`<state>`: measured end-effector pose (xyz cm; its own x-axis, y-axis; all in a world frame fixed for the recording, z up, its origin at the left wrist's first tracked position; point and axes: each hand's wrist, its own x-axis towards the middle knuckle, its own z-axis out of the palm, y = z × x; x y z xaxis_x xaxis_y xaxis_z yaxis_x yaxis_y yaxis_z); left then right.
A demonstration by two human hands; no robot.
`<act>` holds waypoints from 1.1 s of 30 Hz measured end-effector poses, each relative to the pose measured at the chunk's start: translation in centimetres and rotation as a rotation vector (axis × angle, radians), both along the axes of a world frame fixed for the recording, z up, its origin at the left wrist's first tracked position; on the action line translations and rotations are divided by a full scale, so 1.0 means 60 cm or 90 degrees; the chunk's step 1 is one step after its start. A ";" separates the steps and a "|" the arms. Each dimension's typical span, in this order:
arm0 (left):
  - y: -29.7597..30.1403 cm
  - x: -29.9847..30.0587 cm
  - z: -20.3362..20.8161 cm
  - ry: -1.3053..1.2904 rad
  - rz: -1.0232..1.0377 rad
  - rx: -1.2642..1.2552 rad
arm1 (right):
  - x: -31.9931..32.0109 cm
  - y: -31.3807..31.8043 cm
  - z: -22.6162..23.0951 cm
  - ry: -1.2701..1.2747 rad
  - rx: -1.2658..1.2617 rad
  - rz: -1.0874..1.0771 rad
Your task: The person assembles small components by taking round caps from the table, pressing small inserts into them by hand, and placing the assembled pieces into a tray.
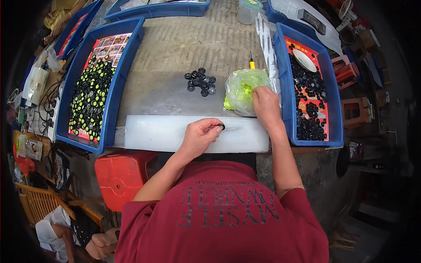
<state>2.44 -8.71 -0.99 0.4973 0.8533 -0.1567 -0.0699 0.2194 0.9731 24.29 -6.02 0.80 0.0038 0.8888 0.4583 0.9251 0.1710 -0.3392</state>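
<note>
My left hand (197, 138) pinches a small round black wheel-like piece (221, 126) between thumb and fingertips, above a white board (153, 136) along the table's near edge. Beside it on the right, my right hand (266, 105) is at a clear plastic bag (237, 103) of small yellow-green pieces (247, 88). Its fingers are drawn together at the bag's mouth; what they grip, if anything, is hidden. Ahead of my left hand lies a loose pile of similar black round pieces (200, 82) on the grey tabletop.
At the left, a blue bin (121, 65) holds many black pieces with yellow-green centres (90, 96). The right blue bin (332, 87) contains black pieces and a white oval dish (304, 60). A yellow-handled screwdriver (252, 65) lies behind the bag. A red stool (118, 175) stands below the left bin.
</note>
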 end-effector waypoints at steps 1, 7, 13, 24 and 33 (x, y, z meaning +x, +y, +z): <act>-0.001 0.000 -0.001 -0.004 0.006 -0.005 | -0.006 -0.005 0.010 0.001 -0.002 0.005; -0.003 0.002 0.002 -0.014 0.028 -0.034 | -0.039 -0.070 0.043 0.657 -0.195 0.046; -0.009 0.012 0.021 -0.051 0.048 -0.069 | -0.090 -0.109 0.034 0.821 -0.269 0.089; -0.017 0.016 0.025 -0.080 0.060 -0.065 | -0.109 -0.119 0.009 0.844 -0.266 0.095; -0.021 0.020 0.015 -0.039 0.082 0.070 | -0.116 -0.123 -0.002 0.814 -0.240 0.071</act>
<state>3.66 -9.98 -0.11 0.3888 0.9208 -0.0320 -0.1510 0.0979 0.9837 17.34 -13.42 0.67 0.1629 0.9831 -0.0839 -0.0878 -0.0703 -0.9937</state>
